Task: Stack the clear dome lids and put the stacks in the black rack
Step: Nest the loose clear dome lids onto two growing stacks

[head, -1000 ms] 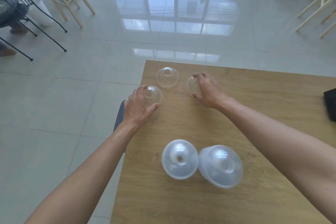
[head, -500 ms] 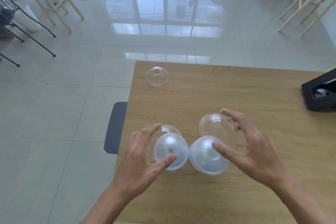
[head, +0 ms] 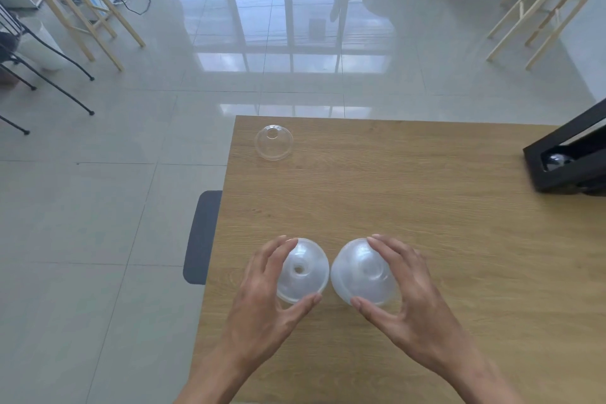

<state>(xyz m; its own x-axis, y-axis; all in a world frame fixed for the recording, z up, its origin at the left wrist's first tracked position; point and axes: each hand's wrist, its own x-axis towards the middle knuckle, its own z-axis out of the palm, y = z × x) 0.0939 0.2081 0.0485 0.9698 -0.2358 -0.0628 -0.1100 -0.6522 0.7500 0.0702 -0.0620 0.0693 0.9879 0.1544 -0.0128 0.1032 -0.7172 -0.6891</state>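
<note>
Left hand [head: 262, 298] and right hand [head: 413, 302], half a second ago carrying single lids, now cup the two stacks [head: 303, 270] they topped; one lid [head: 273, 142] lies well beyond the fingertips, the black rack [head: 564, 157] far right.

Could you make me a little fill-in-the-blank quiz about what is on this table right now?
1. The left hand and the right hand each cup one stack of clear dome lids, so ____ stacks are being handled.
2. A single dome lid sits alone near the table's far ____ corner.
3. The rack at the table's right edge is ____ in colour.

Missing words: two; left; black
</note>
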